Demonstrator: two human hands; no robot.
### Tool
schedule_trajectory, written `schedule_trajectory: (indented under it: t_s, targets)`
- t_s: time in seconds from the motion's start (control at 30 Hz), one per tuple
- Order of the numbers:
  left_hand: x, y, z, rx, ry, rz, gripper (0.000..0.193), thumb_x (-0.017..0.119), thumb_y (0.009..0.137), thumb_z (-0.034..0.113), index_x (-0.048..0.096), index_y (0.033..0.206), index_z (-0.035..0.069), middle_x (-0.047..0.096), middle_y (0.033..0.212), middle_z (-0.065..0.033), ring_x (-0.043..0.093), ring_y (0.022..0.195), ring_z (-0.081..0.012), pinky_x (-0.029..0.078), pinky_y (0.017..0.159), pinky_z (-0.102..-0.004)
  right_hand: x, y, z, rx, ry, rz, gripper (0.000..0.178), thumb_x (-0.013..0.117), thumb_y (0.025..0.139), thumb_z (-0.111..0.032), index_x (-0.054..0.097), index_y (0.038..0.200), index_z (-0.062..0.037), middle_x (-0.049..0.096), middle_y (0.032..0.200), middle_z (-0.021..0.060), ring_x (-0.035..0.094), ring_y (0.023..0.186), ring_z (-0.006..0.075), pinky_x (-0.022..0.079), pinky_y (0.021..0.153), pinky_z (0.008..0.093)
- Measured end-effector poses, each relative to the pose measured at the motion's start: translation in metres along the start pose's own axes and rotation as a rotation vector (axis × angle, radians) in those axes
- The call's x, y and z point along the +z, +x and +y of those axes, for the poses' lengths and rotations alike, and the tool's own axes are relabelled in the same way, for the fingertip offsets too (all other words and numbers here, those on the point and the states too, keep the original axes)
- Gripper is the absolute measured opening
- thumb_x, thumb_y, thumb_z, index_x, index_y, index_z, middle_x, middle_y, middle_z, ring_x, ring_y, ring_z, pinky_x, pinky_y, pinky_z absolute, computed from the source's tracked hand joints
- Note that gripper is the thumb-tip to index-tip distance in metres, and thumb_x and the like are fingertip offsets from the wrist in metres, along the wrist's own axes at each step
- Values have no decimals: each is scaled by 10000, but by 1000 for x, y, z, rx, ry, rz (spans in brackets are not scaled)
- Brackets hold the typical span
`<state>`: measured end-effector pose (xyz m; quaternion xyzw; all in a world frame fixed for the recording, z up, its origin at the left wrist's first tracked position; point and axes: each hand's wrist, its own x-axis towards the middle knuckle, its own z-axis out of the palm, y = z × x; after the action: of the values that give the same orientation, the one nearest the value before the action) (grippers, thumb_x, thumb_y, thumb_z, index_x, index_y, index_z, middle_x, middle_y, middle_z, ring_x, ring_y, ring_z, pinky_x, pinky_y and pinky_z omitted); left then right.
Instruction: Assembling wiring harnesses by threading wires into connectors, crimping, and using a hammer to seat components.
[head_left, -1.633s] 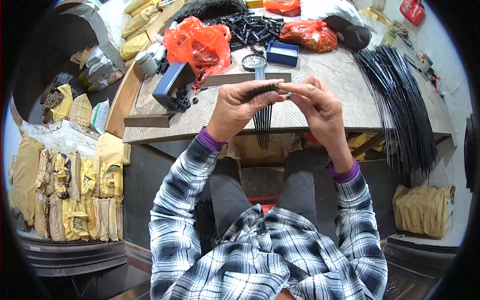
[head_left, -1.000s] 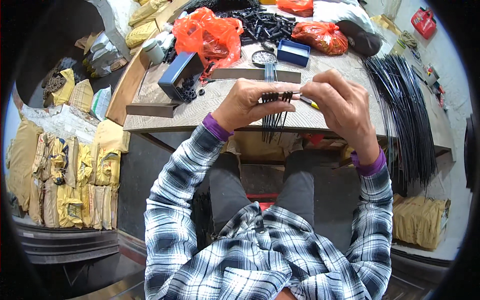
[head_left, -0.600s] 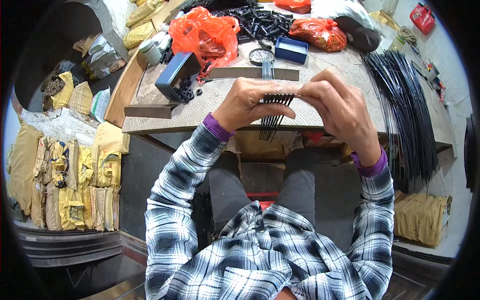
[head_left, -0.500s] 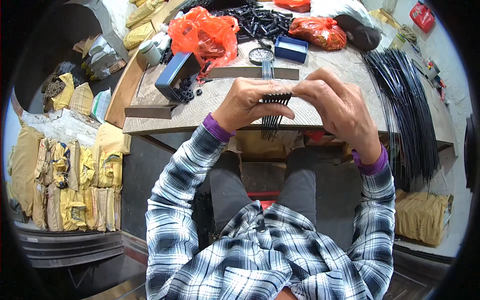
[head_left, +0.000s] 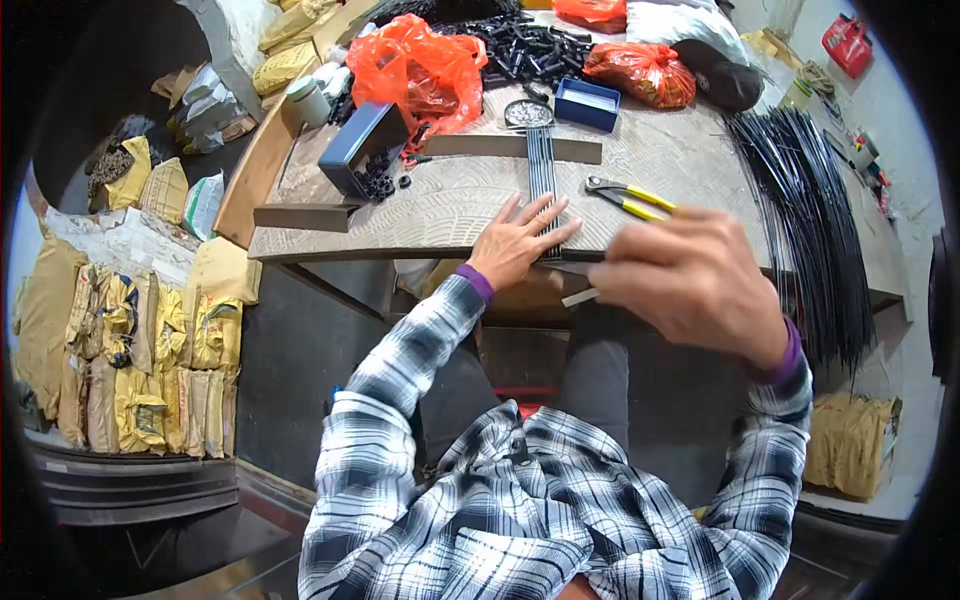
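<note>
My left hand (head_left: 520, 240) lies on the table with its fingers spread, pressing on a row of thin dark rods (head_left: 541, 165) near the table's front edge. The rods run away from me, over a flat grey-brown bar (head_left: 470, 146), to a round dish (head_left: 527, 113) with pale contents. My right hand (head_left: 690, 285) is raised nearer to me, off the front edge, its fingers curled and smeared by motion. A thin pale strip (head_left: 578, 297) sticks out below its fingertips. Beyond that hand lie pincers (head_left: 632, 196) with yellow handles, partly hidden by it.
A blue box (head_left: 358, 150) lies tipped at left, small black rings (head_left: 378, 184) spilling out. Farther back are an orange bag (head_left: 425, 75), a pile of black parts (head_left: 525, 50) and another blue box (head_left: 587, 104). Long black rods (head_left: 810, 220) overhang the table at right.
The lifted rods now lie flat on the table under my left hand, which has opened. My right hand has let go of them and moved nearer to me. The pincers have come into view.
</note>
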<state>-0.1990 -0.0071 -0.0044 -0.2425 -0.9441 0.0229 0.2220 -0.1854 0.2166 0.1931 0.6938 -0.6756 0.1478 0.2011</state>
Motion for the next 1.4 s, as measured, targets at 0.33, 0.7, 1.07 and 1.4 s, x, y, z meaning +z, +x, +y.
schedule_trajectory:
  t_s: [0.33, 0.7, 1.07, 1.4]
  targets:
    - [-96, -16, 65, -50, -576, 374, 178, 706, 562, 230, 572, 647, 151, 570, 633, 0, 573, 559, -192, 416, 499, -292, -139, -162, -64, -307, 551, 232, 197, 664, 657, -292, 640, 796, -154, 560, 805, -4, 502, 640, 182, 423, 624, 355]
    - [-77, 14, 5, 591, 260, -447, 114, 625, 641, 250, 600, 550, 188, 569, 554, 31, 614, 642, -155, 448, 532, -283, 321, -200, -103, 790, 1013, -597, 375, 559, 795, -138, 507, 1141, -4, 576, 1061, 195, 550, 983, 325, 432, 845, 355]
    - [-58, -21, 83, 674, -9, -486, 142, 616, 578, 281, 564, 522, 163, 546, 543, 40, 553, 603, -153, 378, 593, -277, 237, -97, -103, 986, 1636, 29, 293, 600, 831, -131, 536, 1087, -4, 628, 962, 70, 565, 921, 99, 455, 796, 255]
    - [-79, -81, 95, -610, -1197, 477, 405, 539, 869, 365, 548, 906, -39, 544, 719, -91, 539, 660, -169, 448, 624, -289, 233, -87, -105, 730, 1362, -38, 193, 658, 788, -186, 631, 817, 3, 639, 730, 95, 603, 659, 157, 480, 619, 269]
